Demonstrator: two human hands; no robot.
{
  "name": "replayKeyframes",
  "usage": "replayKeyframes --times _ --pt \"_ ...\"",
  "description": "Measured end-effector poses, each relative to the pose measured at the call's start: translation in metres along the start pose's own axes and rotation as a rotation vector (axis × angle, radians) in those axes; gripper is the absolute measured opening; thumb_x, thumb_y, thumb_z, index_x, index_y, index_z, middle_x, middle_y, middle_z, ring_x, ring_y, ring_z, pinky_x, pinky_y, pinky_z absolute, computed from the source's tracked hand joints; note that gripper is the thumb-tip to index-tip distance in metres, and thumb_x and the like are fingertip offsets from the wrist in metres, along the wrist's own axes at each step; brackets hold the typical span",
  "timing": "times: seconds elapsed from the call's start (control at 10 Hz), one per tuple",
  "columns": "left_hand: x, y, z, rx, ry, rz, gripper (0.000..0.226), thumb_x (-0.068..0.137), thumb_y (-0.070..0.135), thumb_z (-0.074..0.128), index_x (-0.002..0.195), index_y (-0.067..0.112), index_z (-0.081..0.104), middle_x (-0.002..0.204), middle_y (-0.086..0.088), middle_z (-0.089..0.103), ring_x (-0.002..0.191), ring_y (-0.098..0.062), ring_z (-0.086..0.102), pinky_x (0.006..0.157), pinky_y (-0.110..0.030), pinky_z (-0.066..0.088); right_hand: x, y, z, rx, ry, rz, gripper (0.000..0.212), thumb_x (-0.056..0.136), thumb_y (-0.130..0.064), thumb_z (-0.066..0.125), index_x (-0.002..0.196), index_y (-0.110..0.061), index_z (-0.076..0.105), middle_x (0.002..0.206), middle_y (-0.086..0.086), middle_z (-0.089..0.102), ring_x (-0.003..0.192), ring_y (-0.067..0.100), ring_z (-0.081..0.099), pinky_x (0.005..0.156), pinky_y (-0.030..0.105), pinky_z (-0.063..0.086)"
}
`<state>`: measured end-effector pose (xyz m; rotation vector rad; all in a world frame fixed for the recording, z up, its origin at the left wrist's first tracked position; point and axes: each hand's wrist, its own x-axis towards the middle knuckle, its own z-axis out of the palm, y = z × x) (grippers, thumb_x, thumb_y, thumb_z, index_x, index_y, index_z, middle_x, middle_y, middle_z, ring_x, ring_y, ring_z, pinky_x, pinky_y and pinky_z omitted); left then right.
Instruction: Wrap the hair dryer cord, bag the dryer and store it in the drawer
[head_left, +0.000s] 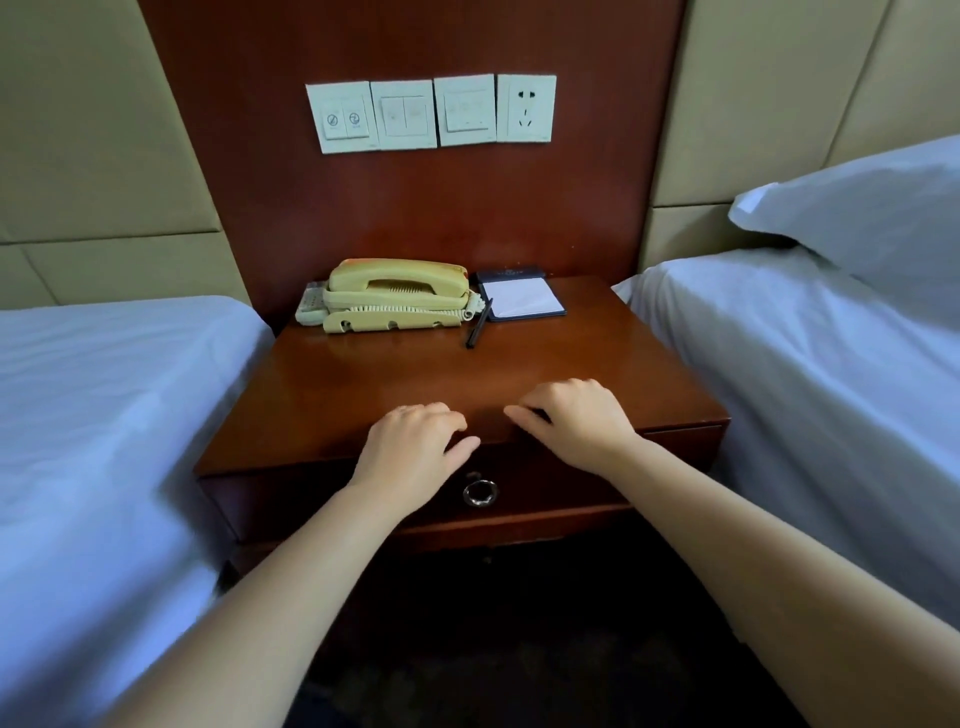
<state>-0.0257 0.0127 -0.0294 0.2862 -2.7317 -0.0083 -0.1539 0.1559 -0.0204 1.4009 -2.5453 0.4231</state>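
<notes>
A dark wooden nightstand (363, 379) stands between two beds. Its drawer (291, 499) sits shut at the front, with a round metal ring pull (479, 492) in the middle. My left hand (410, 449) rests palm down on the front edge of the top, just above the pull, fingers loosely curled and holding nothing. My right hand (576, 421) lies beside it on the same edge, fingers bent and also holding nothing. No hair dryer, cord or bag is in view.
A cream telephone (397, 296) sits at the back left of the top, with a notepad (522, 298) and a black pen (479, 323) to its right. White-sheeted beds (104, 395) flank the nightstand, and a pillow (862, 208) lies at right. Switches and a socket (526, 108) are on the wall.
</notes>
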Motion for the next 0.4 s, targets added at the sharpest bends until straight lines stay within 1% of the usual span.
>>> replayKeyframes --times 0.1,0.2,0.3,0.4 --pt "0.016 -0.018 -0.013 -0.189 -0.211 -0.048 0.031 0.093 0.044 0.046 0.101 0.024 0.069 0.102 0.007 0.067 0.097 -0.017 0.061 0.085 -0.037 0.050 0.015 0.005 -0.011 0.023 -0.058 0.050 0.047 0.095 -0.045 0.041 0.058 -0.016 0.044 0.065 -0.001 0.053 0.065 0.025 0.050 0.056 0.030 0.036" --pt "0.048 -0.036 -0.016 -0.356 -0.331 -0.102 0.026 0.092 0.040 0.051 0.096 0.024 0.070 0.095 0.008 0.068 0.093 -0.011 0.061 0.089 -0.039 0.051 0.042 0.016 -0.012 0.030 -0.072 0.083 0.041 0.096 -0.040 0.042 0.060 -0.022 0.046 0.069 -0.003 0.052 0.065 0.021 0.046 0.057 0.028 0.033" --pt "0.094 -0.053 -0.009 -0.344 -0.344 -0.103 0.025 0.091 0.039 0.051 0.094 0.023 0.070 0.088 0.007 0.068 0.086 -0.012 0.063 0.084 -0.039 0.053 0.084 0.032 -0.005 0.041 -0.095 0.108 0.041 0.096 -0.039 0.042 0.061 -0.020 0.049 0.063 -0.005 0.049 0.063 0.020 0.046 0.050 0.026 0.029" --pt "0.142 -0.069 0.006 -0.340 -0.393 -0.106 0.024 0.092 0.037 0.051 0.093 0.022 0.069 0.088 0.007 0.067 0.083 -0.011 0.063 0.082 -0.039 0.053 0.130 0.049 0.005 0.018 -0.139 0.125 0.036 0.096 -0.037 0.040 0.079 -0.014 0.062 0.074 -0.001 0.055 0.068 0.022 0.049 0.058 0.029 0.037"
